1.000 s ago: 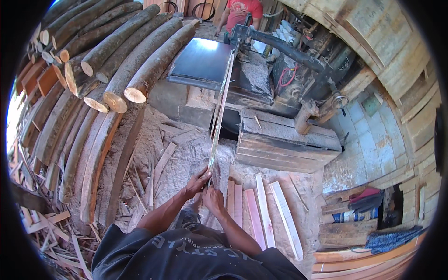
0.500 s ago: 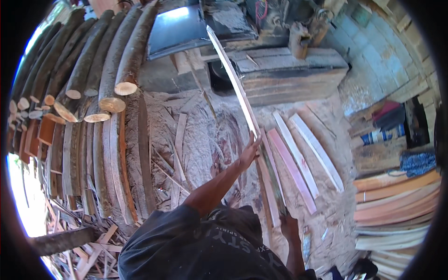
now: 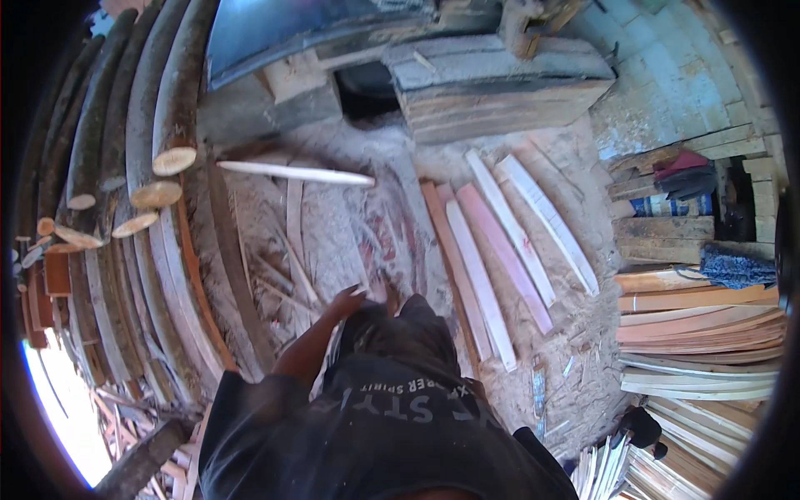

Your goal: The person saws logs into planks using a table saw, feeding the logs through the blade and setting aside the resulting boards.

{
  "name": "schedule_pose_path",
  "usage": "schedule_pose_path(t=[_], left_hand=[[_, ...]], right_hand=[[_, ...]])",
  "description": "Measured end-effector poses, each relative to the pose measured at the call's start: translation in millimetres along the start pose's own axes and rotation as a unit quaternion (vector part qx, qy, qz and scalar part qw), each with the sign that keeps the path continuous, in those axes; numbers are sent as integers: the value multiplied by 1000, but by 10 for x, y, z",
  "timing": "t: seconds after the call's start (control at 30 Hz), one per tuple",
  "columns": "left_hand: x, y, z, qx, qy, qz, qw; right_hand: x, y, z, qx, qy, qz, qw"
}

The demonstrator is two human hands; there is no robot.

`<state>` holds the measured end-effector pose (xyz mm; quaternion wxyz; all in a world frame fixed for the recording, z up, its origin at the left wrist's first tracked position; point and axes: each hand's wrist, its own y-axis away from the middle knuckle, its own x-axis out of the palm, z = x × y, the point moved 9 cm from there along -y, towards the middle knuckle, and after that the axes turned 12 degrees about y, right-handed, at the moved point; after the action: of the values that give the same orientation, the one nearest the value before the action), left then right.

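Observation:
My left hand is low in front of my dark shorts, its fingers apart, with no board in its grip. My right hand is hidden behind my body and shirt. Beyond my left hand, a long pale wood strip with a tapered end lies crosswise over the dusty floor; I cannot tell whether it touches the ground. To the right, several sawn strips lie roughly side by side, among them a pinkish one, a brown one and a white one.
Bark-covered logs are stacked at the left, with scrap wood below. A heavy wooden beam and a dark metal sheet stand at the far side. Stacked boards and a blue cloth are on the right.
The pale strip has left my hands and turned crosswise to the left. My left hand has drawn back toward my body. My right hand has gone out of sight. The view has shifted.

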<state>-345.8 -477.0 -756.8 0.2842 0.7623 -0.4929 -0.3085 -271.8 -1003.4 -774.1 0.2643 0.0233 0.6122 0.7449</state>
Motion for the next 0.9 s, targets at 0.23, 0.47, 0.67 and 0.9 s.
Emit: schedule_pose_path(t=[0.23,0.47,0.67,0.9], left_hand=[[-2952,281,436,-32,309,-333,890],[-3032,136,-140,4,471,-430,770],[-1769,-314,-352,-102,551,-392,730],[-2909,325,-306,-38,729,-489,478]], right_hand=[[-895,-805,4713,-243,174,-62,952],[-1150,-1401,8588,-398,115,-25,910],[-332,-1855,10187,-440,415,9,796],[1584,-1080,10649,-405,534,159,725]])
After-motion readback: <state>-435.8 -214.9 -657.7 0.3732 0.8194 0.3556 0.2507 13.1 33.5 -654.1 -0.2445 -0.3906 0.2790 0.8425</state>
